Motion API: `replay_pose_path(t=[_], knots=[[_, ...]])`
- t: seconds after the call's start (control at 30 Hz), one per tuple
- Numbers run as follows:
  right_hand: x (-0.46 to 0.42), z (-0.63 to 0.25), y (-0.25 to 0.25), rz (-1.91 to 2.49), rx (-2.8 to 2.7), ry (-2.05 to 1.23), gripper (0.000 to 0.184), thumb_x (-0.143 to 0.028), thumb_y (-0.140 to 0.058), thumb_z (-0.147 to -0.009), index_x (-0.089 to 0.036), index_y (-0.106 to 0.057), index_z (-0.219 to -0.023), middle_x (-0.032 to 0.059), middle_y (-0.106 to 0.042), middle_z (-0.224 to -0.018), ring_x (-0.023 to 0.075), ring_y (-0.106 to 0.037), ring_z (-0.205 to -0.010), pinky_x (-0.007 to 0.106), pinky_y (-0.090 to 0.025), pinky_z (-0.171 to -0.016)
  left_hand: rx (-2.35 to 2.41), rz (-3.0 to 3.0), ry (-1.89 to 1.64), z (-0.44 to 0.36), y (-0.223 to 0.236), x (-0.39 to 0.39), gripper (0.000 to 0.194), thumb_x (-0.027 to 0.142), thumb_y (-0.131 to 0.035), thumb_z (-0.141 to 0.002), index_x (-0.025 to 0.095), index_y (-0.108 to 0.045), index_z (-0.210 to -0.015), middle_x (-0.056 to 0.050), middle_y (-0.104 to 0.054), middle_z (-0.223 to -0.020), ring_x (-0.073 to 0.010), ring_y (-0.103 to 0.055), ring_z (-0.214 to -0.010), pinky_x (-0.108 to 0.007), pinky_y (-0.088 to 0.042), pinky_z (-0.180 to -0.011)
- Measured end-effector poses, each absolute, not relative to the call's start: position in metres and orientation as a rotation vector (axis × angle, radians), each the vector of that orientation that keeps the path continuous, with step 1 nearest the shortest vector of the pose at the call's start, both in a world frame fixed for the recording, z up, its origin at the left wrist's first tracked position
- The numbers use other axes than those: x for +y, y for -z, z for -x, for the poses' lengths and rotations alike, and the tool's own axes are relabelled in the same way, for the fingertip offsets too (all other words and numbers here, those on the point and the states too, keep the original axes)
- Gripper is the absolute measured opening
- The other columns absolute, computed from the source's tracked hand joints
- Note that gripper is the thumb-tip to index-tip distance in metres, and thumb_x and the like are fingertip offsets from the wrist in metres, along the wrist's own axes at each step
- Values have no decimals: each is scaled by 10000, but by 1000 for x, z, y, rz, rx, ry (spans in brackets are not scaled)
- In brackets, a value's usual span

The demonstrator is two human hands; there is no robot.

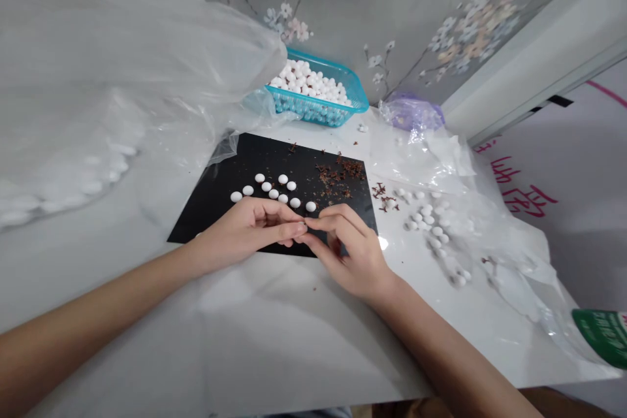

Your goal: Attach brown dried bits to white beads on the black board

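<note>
Both hands meet at the near edge of a matte black mat that lies flat on a glossy white table. The left hand lies on its side with the fingers pointing right, thumb and forefinger pressed together at the tips; the right hand reaches in from the right, its thumb and forefinger also pinched, tip against tip with the left. Whatever sits in that shared pinch is too small and too covered to make out, so its long axis cannot be told. Just beyond the fingertips, on the mat, lies a loose cluster of white seeds, smooth, rounded and slightly oval, strung out in a band running left to right. To their right is a scatter of dry reddish-brown husk flakes, crumbly and irregular. Farther back stands a turquoise plastic mesh basket, rectangular, heaped with the same white seeds. More seeds lie right of the mat on crinkled clear plastic sheeting. A large filmy translucent bag fills the far left.
</note>
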State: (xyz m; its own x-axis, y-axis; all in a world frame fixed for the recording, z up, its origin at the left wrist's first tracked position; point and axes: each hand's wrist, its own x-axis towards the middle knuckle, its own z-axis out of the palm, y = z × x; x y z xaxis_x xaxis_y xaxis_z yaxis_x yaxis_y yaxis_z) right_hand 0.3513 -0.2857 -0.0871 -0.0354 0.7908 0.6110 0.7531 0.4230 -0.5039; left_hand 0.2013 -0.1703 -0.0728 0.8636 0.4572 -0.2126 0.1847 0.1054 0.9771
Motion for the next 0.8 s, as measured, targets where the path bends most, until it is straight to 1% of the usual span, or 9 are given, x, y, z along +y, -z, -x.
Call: replay_pose_path(t=[0.17, 0.37, 0.53, 0.63, 0.73, 0.8], knots=[[-286, -349, 88, 1340, -1794, -105, 74, -199, -497, -948, -151, -545, -918, 47, -520, -862, 104, -546, -654, 184, -408, -434, 517, -1489, -211, -199, 76, -169, 149, 300, -658, -740, 175, -709, -802, -9, -688, -750, -96, -602, -688, -182, -492, -635], [-287, -350, 90, 1352, -1809, -168, 105, -205, -492, -955, -151, -539, -879, 35, -517, -846, 87, -513, -602, 195, -365, -426, 535, -1490, -187, -198, 75, -167, 122, 289, -664, -738, 205, -726, -801, 5, -699, -713, -87, -614, -666, -157, -489, -613], [-285, -350, 89, 1313, -1828, -76, 114, -200, -471, -967, -147, -539, -892, 35, -526, -831, 88, -524, -623, 190, -393, -460, 559, -1467, -206, -199, 73, -169, 73, 249, -671, -730, 204, -722, -754, 15, -704, -722, -78, -624, -664, -143, -492, -621], [-284, -349, 85, 1323, -1836, 12, 95, -188, -478, -963, -138, -543, -915, 45, -539, -841, 94, -536, -648, 190, -403, -473, 562, -1452, -229, -200, 72, -171, 75, 255, -669, -736, 208, -716, -770, 19, -711, -771, -73, -633, -707, -129, -489, -650], [-284, -354, 80, 1307, -1853, 52, 74, -213, -521, -941, -145, -547, -949, 43, -560, -860, 98, -530, -638, 200, -427, -514, 565, -1453, -246, -200, 70, -171, 92, 267, -667, -741, 207, -708, -798, 18, -709, -785, -75, -639, -734, -126, -489, -664], [-283, -363, 76, 1328, -1767, 114, 75, -229, -567, -908, -155, -555, -914, 23, -566, -820, 99, -510, -598, 215, -427, -537, 578, -1460, -262, -201, 70, -171, 114, 270, -674, -733, 206, -702, -824, 16, -706, -783, -81, -642, -734, -137, -497, -666]])
